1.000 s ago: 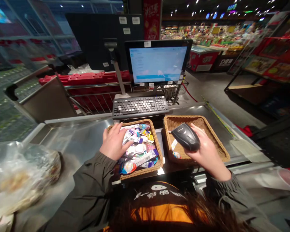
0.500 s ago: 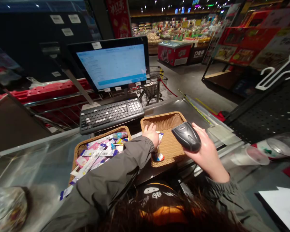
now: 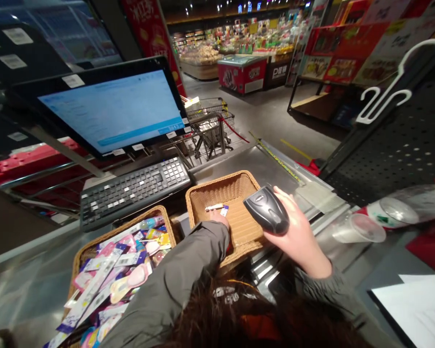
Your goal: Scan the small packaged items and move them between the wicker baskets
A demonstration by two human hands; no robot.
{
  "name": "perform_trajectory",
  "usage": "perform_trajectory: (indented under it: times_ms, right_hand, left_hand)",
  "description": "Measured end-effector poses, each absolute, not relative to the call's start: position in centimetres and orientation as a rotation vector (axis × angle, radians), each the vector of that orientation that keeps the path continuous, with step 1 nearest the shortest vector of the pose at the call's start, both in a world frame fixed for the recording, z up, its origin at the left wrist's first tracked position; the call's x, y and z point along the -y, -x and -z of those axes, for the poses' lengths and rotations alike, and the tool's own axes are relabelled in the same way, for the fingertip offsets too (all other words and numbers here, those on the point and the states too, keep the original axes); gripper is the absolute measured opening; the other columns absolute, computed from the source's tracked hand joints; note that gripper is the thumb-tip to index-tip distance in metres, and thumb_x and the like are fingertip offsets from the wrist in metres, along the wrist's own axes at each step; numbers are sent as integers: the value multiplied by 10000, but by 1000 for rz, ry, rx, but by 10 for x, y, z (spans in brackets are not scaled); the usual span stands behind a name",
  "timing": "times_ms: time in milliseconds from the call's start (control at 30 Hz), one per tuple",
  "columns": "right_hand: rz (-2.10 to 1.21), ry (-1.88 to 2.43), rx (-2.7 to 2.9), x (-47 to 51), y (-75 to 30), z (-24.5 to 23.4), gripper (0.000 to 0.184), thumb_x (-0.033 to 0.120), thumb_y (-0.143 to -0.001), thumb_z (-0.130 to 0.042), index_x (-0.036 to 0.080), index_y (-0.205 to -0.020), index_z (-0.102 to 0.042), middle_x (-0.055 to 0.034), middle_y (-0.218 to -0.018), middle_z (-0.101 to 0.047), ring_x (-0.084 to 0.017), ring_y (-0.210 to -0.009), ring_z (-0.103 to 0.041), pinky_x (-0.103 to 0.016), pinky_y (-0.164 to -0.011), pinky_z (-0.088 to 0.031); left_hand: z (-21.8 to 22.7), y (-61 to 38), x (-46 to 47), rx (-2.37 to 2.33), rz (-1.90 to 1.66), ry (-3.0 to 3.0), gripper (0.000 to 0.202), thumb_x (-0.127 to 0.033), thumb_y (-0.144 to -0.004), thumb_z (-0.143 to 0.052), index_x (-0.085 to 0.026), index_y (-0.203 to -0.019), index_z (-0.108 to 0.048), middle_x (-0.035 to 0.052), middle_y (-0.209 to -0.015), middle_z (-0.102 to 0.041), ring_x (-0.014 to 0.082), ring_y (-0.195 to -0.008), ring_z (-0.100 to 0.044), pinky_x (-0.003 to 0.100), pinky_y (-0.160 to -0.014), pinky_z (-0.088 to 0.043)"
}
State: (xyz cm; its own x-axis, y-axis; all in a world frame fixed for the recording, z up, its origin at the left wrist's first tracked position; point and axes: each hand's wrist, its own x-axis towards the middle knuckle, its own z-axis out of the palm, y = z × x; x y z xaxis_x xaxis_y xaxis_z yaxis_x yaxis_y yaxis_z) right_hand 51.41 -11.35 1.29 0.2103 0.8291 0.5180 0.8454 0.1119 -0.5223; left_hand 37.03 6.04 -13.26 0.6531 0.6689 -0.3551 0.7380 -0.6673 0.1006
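Note:
In my right hand [image 3: 299,234] is a dark grey handheld barcode scanner [image 3: 268,210], its head pointing left over the right side of a wicker basket [image 3: 239,181]. My left hand [image 3: 219,218] reaches down inside that basket. Its fingers are mostly hidden by the back of the hand and the sleeve. Right at the fingertips lies a small, slim white item with a purple-and-white tag [image 3: 224,210]; whether the fingers grip it is unclear. A bit of something red shows beside my left cuff. Left of it, a second wicker basket [image 3: 168,227] is heaped with small tagged packages [image 3: 125,261].
A monitor [image 3: 119,108] and a black keyboard [image 3: 137,191] stand behind the baskets. Clear plastic cups [image 3: 360,227] are on the right, with white papers [image 3: 413,304] nearer me. A white hook [image 3: 384,92] hangs from a perforated panel [image 3: 409,154]. Shopping carts [image 3: 210,121] stand beyond the counter.
The view has turned right, so the baskets and monitor appear further left. My left hand has moved lower in the basket, and the slim item by it now shows. The scanner stays in my right hand.

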Motion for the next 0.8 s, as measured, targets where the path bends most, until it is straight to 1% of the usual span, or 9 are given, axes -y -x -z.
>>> perform_trajectory:
  times_ms: [67, 200, 333, 400, 467, 533, 600, 733, 800]
  right_hand:
    - [12, 1683, 1577, 112, -519, -12, 599, 334, -781, -671, 189, -1331, -483, -193, -1329, -589, -384, -1388, -443, -671, -1156, -287]
    - [-20, 1691, 1556, 110, -526, -10, 604, 332, -774, -680, 202, -1331, -485, -184, -1340, -586, -372, -1396, -435, -661, -1169, -273]
    - [-43, 1696, 1547, 110, -527, -10, 617, 333, -768, -687, 204, -1337, -484, -182, -1352, -582, -376, -1392, -440, -665, -1167, -274]
    - [-38, 1697, 1549, 111, -527, -10, 617, 336, -769, -687, 205, -1337, -486, -180, -1351, -584, -378, -1391, -441, -663, -1165, -278]
    - [-28, 1701, 1556, 112, -526, -11, 600, 342, -773, -686, 212, -1329, -498, -172, -1343, -589, -378, -1393, -438, -658, -1165, -283]
    - [-13, 1704, 1563, 114, -525, -12, 569, 348, -780, -681, 219, -1310, -516, -163, -1332, -596, -378, -1394, -435, -656, -1165, -287]
    - [5, 1710, 1556, 115, -523, -12, 543, 353, -789, -671, 221, -1295, -526, -157, -1320, -602, -377, -1395, -434, -659, -1165, -282]
    - [28, 1710, 1545, 118, -516, -15, 564, 379, -790, -670, 204, -1303, -513, -171, -1326, -594, -382, -1394, -434, -665, -1164, -274]
    - [41, 1703, 1559, 119, -511, -17, 571, 374, -788, -672, 198, -1306, -510, -176, -1337, -586, -385, -1396, -431, -663, -1161, -280]
  left_hand:
    - [139, -375, -58, -1259, 512, -2638, 302, -335, -955, -600, -191, -1220, -601, 98, -1256, -611, 233, -1091, -615, 435, -906, -550]
    - [143, -382, -54, -1333, 580, -2671, 359, -357, -948, -607, -148, -1239, -585, 103, -1261, -603, 244, -1128, -604, 482, -953, -523]
    - [139, -381, -50, -1276, 542, -2717, 264, -262, -956, -539, -92, -1115, -664, 171, -1185, -645, 294, -1164, -590, 503, -1057, -412]
    - [136, -381, -50, -1216, 536, -2732, 264, -285, -952, -550, -101, -1099, -668, 159, -1180, -651, 289, -1172, -585, 512, -1075, -389]
    - [131, -382, -54, -1149, 531, -2745, 291, -321, -919, -618, -123, -1128, -657, 134, -1201, -646, 275, -1178, -583, 533, -1091, -377]
    - [125, -385, -61, -1081, 497, -2763, 280, -265, -869, -658, -128, -1113, -677, 147, -1203, -651, 287, -1194, -578, 550, -1130, -319]
    - [118, -387, -69, -1018, 454, -2778, 213, -195, -834, -641, -144, -1024, -722, 153, -1145, -684, 294, -1165, -599, 558, -1163, -254]
    - [99, -387, -84, -949, 383, -2807, 154, -180, -859, -596, -155, -859, -747, 130, -969, -738, 274, -1035, -661, 570, -1155, -273]
    - [85, -384, -87, -915, 300, -2834, 138, -174, -856, -612, -153, -877, -746, 131, -988, -741, 273, -1063, -656, 567, -1160, -282]
